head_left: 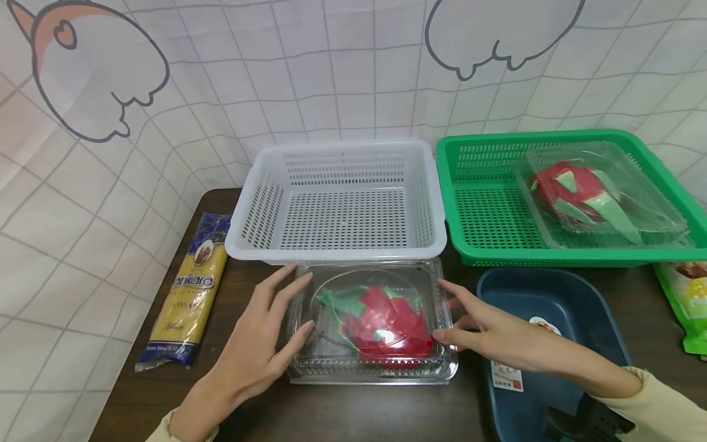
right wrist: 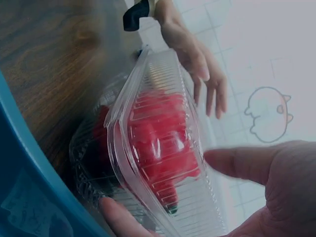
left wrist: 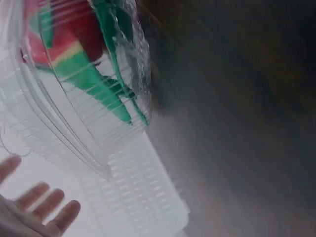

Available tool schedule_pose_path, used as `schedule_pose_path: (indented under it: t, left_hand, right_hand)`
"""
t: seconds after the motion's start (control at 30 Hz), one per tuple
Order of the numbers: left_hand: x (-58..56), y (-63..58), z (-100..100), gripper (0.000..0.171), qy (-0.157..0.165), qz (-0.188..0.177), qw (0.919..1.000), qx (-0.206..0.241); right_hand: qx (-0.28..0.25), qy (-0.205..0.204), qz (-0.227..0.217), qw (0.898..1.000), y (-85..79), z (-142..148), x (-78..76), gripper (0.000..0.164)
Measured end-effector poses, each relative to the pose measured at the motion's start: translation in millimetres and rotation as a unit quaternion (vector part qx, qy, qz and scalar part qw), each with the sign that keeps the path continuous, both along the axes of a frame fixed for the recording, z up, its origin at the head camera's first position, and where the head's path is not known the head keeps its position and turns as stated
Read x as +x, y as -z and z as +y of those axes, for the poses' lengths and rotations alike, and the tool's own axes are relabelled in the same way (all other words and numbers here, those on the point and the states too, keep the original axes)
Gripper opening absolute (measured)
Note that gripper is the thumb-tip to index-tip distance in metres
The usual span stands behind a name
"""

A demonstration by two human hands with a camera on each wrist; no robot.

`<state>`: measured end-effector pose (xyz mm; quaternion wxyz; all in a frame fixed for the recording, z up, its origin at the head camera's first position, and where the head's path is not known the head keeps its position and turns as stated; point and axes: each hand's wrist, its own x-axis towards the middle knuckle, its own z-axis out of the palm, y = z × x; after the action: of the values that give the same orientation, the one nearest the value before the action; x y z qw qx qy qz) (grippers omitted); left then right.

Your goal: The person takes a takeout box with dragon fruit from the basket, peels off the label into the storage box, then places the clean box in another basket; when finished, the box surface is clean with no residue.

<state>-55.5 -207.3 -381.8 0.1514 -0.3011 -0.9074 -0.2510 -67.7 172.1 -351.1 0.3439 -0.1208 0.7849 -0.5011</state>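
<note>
A clear plastic clamshell box (head_left: 381, 371) lies in front of the white basket, with a red and green dragon fruit (head_left: 386, 322) inside. My left hand (head_left: 262, 341) is at its left side, fingers spread. In the left wrist view its fingertips (left wrist: 68, 213) stand apart from the box (left wrist: 54, 98). At the right side, my right hand (head_left: 491, 328) has its thumb and fingers about the edge. The right wrist view shows that thumb (right wrist: 237, 163) against the lid's edge and a finger (right wrist: 118, 217) lower down by the side. Neither hand's fingers close round the box.
Behind the box stands a white basket (head_left: 337, 255). A green basket (head_left: 469, 252) holds another boxed dragon fruit (head_left: 580, 190). The blue bin (head_left: 602, 307) sits under my right forearm. A yellow pasta packet (head_left: 190, 288) lies left; a green bag (head_left: 690, 313) shows at far right.
</note>
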Motion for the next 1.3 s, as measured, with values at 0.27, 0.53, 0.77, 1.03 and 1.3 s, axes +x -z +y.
schedule_pose_path:
  t: [0.27, 0.53, 0.77, 1.03, 1.3]
  left_hand:
    - [11.4, 2.9, -4.0, 0.066, -0.092, -0.267, 0.9449, 0.165]
    - [8.2, 6.4, 4.1, 0.063, -0.097, -0.444, 0.8503, 0.266]
    - [4.4, 8.4, 5.5, 0.067, -0.071, -0.484, 0.8096, 0.325]
    - [4.0, 7.8, 10.2, 0.070, -0.083, -0.480, 0.8232, 0.292]
    - [18.7, -4.5, 18.6, 0.069, -0.106, -0.504, 0.8094, 0.282]
  right_hand:
    - [-0.042, 0.000, -0.040, 0.998, -2.6, -2.2, -1.4, 0.098]
    - [-0.040, 0.005, -0.045, 0.998, -1.6, -5.0, -3.1, 0.100]
    - [-0.055, 0.000, -0.049, 0.997, 1.4, -5.3, -2.5, 0.098]
    - [-0.056, 0.005, -0.061, 0.997, 3.0, 0.7, 3.6, 0.099]
    - [-0.049, 0.009, -0.102, 0.994, -5.0, 7.5, 15.1, 0.100]
